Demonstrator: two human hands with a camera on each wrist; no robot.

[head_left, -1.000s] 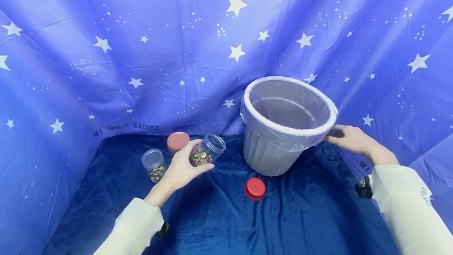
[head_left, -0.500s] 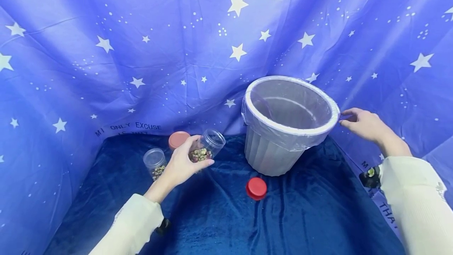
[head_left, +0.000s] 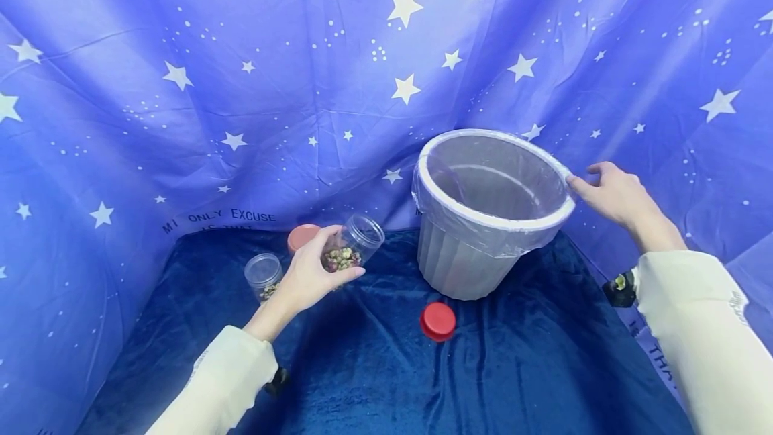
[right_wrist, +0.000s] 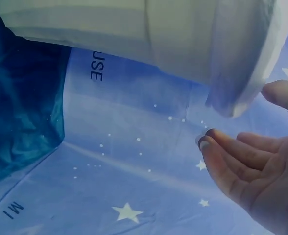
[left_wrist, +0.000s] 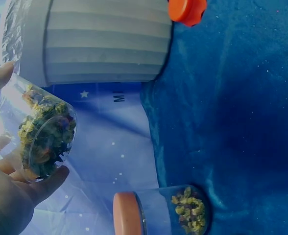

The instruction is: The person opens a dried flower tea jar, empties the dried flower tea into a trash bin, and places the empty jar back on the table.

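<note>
My left hand (head_left: 311, 277) grips a clear jar (head_left: 365, 237), raised and tilted with its open mouth up and to the right. Dried flower buds (left_wrist: 43, 129) lie in its lower part. At the right rim of a grey trash can (head_left: 461, 260) is my right hand (head_left: 619, 200), thumb tip at the rim and the other fingers loosely bent outside it, as the right wrist view shows. A clear plastic liner (head_left: 513, 242) folds over the rim. The can stands upright, and its visible inside shows only the liner.
A second clear jar (head_left: 263, 270) with dried buds stands left of my left wrist. Behind that hand is a jar with a pink lid (head_left: 304, 237), also holding buds. A red lid (head_left: 437, 321) lies before the can on the blue cloth (head_left: 374, 368). Starry curtains enclose the table.
My right hand has risen from below the can's right rim and brought its thumb to that rim. My left hand has lifted the jar slightly. The can and lid stay in place.
</note>
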